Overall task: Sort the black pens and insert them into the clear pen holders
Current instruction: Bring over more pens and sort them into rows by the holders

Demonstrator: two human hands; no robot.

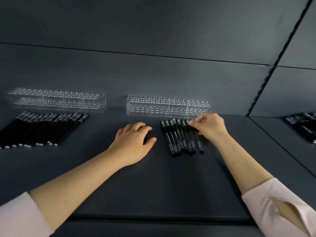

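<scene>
On the dark desk [153, 185], near its back edge, two clear pen holders stand well apart. The left holder [56, 100] and the right holder [167, 106] both show rows of holes with no pens in them. In front of the left holder lies a tidy slanted row of black pens [39, 129], side by side. In front of the right holder lies a smaller cluster of black pens [177, 137], roughly parallel, some overlapping at their near ends.

The left hand [135, 141] rests palm down on the desk just left of this cluster, fingers loosely bent and holding nothing. The right hand [211, 127] sits at the cluster's right edge with its fingers curled. Its thumb and forefinger pinch the far end of the end pen [199, 145], which lies slightly apart from its neighbours.

More black pens [304, 127] lie on a separate surface at the far right. Pale sleeves [273, 202] cover both upper forearms.
</scene>
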